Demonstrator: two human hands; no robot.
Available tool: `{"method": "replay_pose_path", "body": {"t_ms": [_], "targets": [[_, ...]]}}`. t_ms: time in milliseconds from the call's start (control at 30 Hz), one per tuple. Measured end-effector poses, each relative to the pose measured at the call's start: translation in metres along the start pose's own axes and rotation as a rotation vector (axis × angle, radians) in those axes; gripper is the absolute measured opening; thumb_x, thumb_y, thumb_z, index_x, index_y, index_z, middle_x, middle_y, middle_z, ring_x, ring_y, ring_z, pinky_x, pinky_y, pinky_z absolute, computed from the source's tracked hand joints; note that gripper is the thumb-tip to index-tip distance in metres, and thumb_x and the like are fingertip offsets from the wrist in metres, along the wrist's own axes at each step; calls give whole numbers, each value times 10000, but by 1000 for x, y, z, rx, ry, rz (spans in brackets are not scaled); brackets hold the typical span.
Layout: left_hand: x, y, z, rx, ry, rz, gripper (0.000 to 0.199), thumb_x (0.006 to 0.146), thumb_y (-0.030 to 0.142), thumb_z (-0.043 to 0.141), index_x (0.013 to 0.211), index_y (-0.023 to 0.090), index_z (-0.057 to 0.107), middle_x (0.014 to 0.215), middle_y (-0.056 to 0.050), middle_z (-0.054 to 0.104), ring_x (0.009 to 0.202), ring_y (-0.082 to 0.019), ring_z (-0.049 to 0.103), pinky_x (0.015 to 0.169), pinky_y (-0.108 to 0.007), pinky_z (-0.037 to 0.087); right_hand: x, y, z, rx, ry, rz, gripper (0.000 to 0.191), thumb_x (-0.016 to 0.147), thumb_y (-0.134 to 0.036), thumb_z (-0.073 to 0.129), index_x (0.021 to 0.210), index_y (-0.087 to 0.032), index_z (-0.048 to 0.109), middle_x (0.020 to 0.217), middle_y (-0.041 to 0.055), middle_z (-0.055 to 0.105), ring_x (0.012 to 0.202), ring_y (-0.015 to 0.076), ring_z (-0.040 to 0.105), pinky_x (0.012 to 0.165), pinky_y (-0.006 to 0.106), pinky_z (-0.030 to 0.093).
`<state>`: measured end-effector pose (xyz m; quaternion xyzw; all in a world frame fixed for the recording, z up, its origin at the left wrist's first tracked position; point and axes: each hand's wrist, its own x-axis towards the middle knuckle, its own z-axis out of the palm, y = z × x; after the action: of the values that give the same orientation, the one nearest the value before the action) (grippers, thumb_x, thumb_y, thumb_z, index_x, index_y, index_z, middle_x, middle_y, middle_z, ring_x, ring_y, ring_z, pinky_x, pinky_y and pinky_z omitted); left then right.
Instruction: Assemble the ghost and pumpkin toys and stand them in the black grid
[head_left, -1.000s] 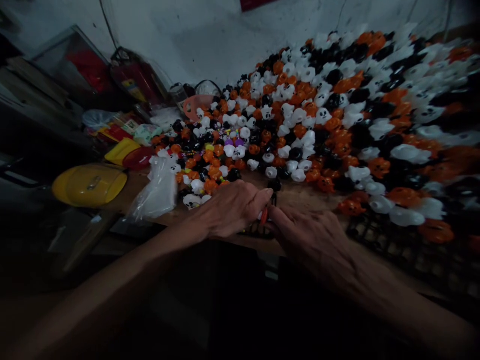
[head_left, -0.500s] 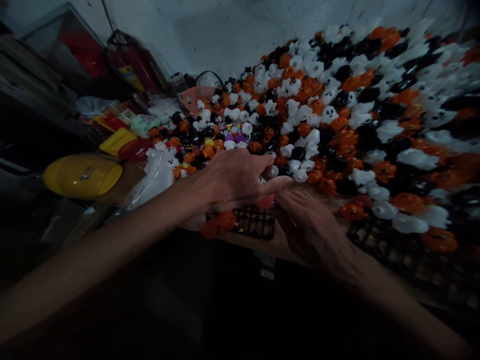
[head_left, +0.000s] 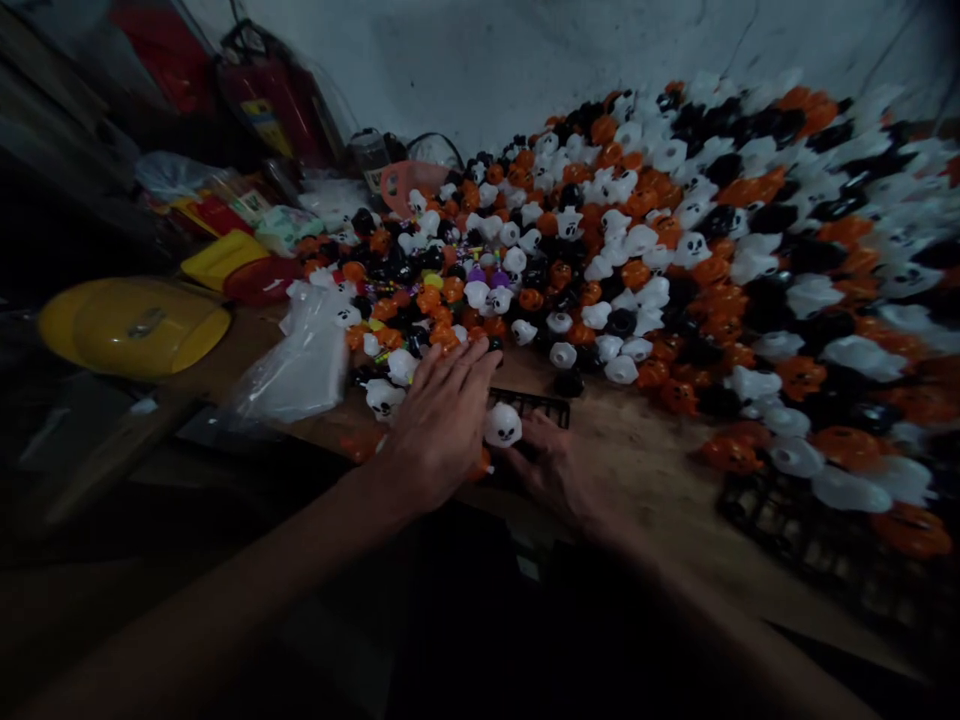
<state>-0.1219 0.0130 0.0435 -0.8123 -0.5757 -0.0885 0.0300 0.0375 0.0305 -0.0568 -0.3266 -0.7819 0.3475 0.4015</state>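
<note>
L hand (head_left: 439,425) is laid flat, fingers spread, over the black grid tray (head_left: 529,408) at desk (head_left: 645,460) edge. White ghost toy (head_left: 502,425) is pinched by R hand (head_left: 551,470), right atop the tray.

The left hand (head_left: 439,425) covers most of the black tray (head_left: 534,408). Whether the right hand (head_left: 551,470) holds the white ghost figure (head_left: 502,425) is unclear.

Head camera looks forward and down, close over the cluttered table (head_left: 637,450).
</note>
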Motion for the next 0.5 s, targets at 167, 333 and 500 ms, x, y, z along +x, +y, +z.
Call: {"method": "replay_pose_path", "body": {"t_ms": [167,333,500], "targets": [[-3,-7,9,-50,57,-8,449,926,146,288,1354,100,417,1450,-115,416,1388,-203,296,1180,-465,153,3,9,1,-115,35,-25,108,864,-182,519,864,-173,627,784,52,639,695,169,552,699,296,458],[-4,-8,8,-126,59,-35,434,944,176,294,1359,124,409,1447,-85,424,1392,-178,286,1188,-447,151,3,5,-11,59,27,233,152,878,-301,565,884,-169,642,826,23,653,720,160,590,656,259,466],[-5,-4,5,-122,61,-18,436,954,177,287,1375,123,388,1460,-85,407,1400,-173,270,1196,-435,138,1,5,-9,49,3,111,111,879,-225,565,947,-188,645,921,37,663,817,171,603,749,284,473]]}}
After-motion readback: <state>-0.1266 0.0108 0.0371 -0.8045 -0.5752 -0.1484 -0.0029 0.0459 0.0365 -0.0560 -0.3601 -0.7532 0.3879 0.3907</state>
